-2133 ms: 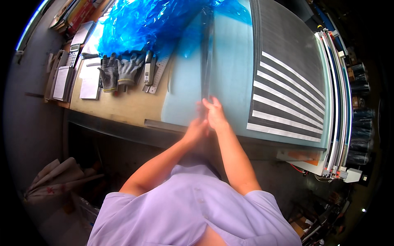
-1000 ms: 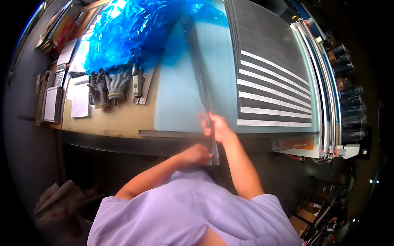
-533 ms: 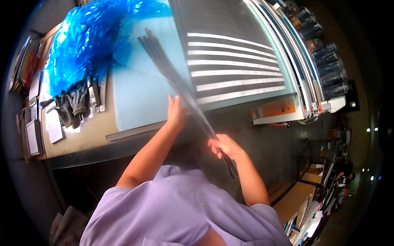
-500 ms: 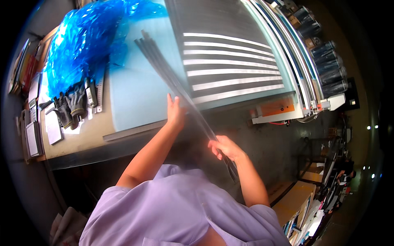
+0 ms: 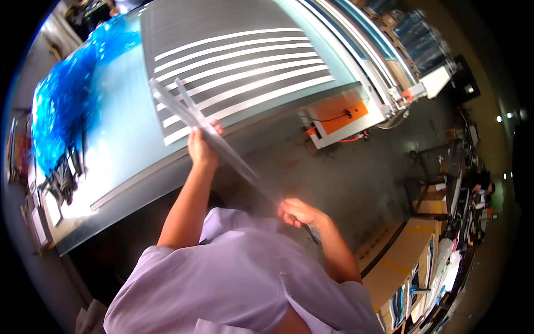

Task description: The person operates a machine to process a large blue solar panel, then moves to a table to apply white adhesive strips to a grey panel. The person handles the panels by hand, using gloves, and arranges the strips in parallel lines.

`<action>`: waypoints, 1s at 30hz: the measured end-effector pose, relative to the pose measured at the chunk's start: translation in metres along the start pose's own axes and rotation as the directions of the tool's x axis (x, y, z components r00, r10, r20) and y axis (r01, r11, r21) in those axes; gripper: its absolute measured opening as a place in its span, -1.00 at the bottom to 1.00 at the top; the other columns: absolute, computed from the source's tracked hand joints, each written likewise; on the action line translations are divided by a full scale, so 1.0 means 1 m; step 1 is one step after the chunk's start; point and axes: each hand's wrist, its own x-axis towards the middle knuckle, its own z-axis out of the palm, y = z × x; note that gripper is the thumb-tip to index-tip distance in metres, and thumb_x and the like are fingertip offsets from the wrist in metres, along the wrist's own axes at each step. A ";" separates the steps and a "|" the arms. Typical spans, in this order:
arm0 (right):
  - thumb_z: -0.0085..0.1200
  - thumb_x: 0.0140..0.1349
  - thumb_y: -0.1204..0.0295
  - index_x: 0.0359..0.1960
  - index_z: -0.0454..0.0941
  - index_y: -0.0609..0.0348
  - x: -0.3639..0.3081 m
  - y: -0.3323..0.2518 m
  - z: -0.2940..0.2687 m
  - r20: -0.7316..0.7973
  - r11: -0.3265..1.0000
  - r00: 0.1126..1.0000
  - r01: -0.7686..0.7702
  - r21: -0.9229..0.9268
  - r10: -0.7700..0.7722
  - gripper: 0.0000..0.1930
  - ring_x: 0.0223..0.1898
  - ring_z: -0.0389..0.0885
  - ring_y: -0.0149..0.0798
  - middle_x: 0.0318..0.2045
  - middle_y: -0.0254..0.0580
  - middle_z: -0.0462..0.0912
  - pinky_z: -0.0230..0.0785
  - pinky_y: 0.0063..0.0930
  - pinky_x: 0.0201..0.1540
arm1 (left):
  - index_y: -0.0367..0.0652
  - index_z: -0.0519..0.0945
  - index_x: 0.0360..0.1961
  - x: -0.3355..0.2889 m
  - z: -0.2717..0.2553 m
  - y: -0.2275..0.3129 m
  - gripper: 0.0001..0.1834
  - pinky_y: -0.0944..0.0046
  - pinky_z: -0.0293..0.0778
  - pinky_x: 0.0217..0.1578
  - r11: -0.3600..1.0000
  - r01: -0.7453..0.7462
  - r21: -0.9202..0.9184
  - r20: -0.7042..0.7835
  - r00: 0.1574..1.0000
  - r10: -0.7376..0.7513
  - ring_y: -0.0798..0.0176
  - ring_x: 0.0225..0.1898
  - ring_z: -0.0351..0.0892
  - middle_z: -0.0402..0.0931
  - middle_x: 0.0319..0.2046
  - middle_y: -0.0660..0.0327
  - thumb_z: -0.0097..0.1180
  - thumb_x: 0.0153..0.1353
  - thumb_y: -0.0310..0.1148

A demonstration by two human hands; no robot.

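A bundle of long, thin, greyish translucent strips slants in front of me, its far ends spread apart over the table. My left hand is closed around the bundle toward its far end, the fingertips showing on the right side. Lower down and to the right, my right hand grips the near end, where a short tail hangs below the fist. Beyond the left hand, several white strips lie in parallel rows on a dark sheet on the table.
Crumpled blue plastic film covers the light blue table's left side, with dark gloves beside it. A machine rail and an orange panel border the right. Cardboard boxes stand at lower right.
My view has turned right, so the table shifts left. The bundle's far ends have swung over the white strips and fanned apart. My left hand has closed around the bundle; my right keeps its grip.
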 end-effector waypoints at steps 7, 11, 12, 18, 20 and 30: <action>-0.06 0.39 0.25 -0.38 0.57 0.21 0.011 0.053 -0.104 -0.029 0.983 0.983 0.182 0.012 -0.182 -0.70 -0.56 0.44 -0.42 -0.58 -0.31 0.53 0.27 -0.48 -0.44 | -0.22 0.31 0.17 0.021 0.101 -0.026 -0.67 0.09 0.58 -0.10 0.999 0.013 -0.031 0.177 0.984 -0.007 0.24 -0.30 0.51 0.48 -0.30 0.15 -0.08 0.44 -0.39; 0.09 0.32 0.25 -0.31 0.59 0.19 0.002 0.021 -0.149 -0.326 0.990 0.936 0.107 -0.093 -0.132 -0.76 -0.47 0.48 -0.46 -0.54 -0.34 0.53 0.31 -0.53 -0.34 | -0.22 0.32 0.23 0.065 0.133 -0.074 -0.59 0.20 0.53 -0.21 0.999 0.023 0.030 0.106 0.994 -0.026 0.32 -0.31 0.45 0.44 -0.32 0.24 -0.04 0.37 -0.52; 0.13 0.30 0.27 -0.30 0.58 0.20 0.004 0.025 -0.159 -0.410 0.975 0.885 0.202 -0.091 -0.221 -0.77 -0.46 0.48 -0.46 -0.53 -0.34 0.54 0.32 -0.53 -0.34 | -0.23 0.32 0.23 0.082 0.142 -0.090 -0.58 0.24 0.51 -0.27 0.997 0.046 0.062 0.093 0.994 -0.051 0.32 -0.32 0.45 0.45 -0.32 0.24 -0.04 0.35 -0.54; 0.25 0.22 0.33 -0.17 0.47 0.24 -0.013 -0.002 -0.237 -0.543 0.963 0.800 0.162 -0.213 -0.255 -0.71 -0.41 0.53 -0.37 -0.48 -0.25 0.58 0.35 -0.41 -0.35 | -0.29 0.22 0.27 0.154 0.233 -0.175 -0.48 0.11 0.59 -0.04 0.987 0.133 0.086 0.108 0.984 -0.142 0.15 -0.20 0.63 0.57 -0.11 -0.08 0.01 0.30 -0.61; 0.25 0.22 0.32 -0.18 0.46 0.24 -0.011 -0.001 -0.263 -0.655 0.930 0.694 0.057 -0.362 -0.298 -0.70 -0.41 0.57 -0.25 -0.48 -0.17 0.59 0.36 -0.35 -0.35 | -0.31 0.20 0.28 0.168 0.278 -0.202 -0.49 0.12 0.58 -0.04 0.981 0.171 0.090 0.163 0.969 -0.183 0.16 -0.20 0.63 0.57 -0.12 -0.06 -0.03 0.32 -0.61; 0.07 0.32 0.44 0.26 0.35 0.20 0.020 -0.060 -0.396 -0.677 0.702 0.194 0.112 -0.704 -0.710 -0.53 -0.09 0.62 0.06 -0.06 0.06 0.61 0.45 -0.19 -0.08 | -0.31 0.20 0.30 0.264 0.461 -0.291 -0.38 0.08 0.37 0.15 0.903 0.123 0.411 0.362 0.887 -0.286 0.09 0.18 0.41 0.40 0.20 -0.06 0.10 0.37 -0.20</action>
